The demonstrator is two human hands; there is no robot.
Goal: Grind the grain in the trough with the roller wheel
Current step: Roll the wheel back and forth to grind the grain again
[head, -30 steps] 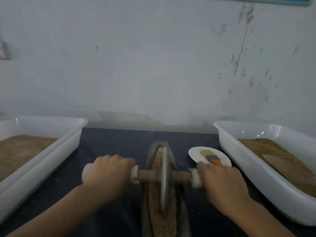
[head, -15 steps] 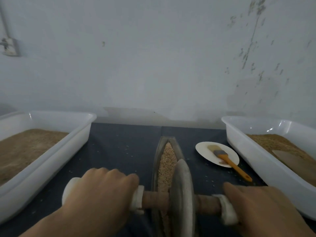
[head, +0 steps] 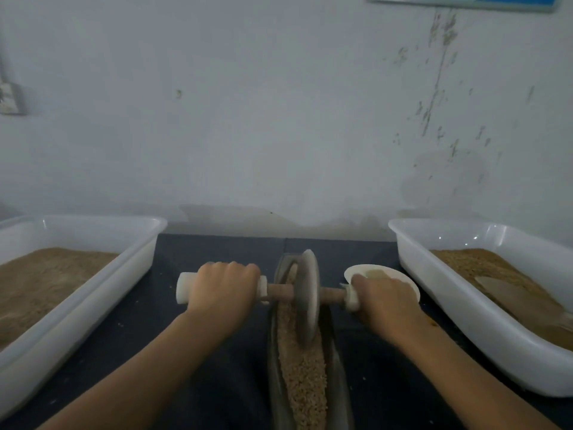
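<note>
Roller wheel (head: 307, 291) stands on edge in the trough (head: 336, 389), toward its far end, mid-worktop near the back edge. Grain (head: 302, 370) fills the channel. Our left hand (head: 223, 294) is wrapped around the white left handle (head: 184, 288); our right hand (head: 386, 301) is wrapped around the right handle. White tubs of grain flank us: left tub (head: 139, 262), right tub (head: 434, 283).

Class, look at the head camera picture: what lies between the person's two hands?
In the head view, the wooden axle spans between the left hand and right hand, with the roller wheel at its middle.
</note>
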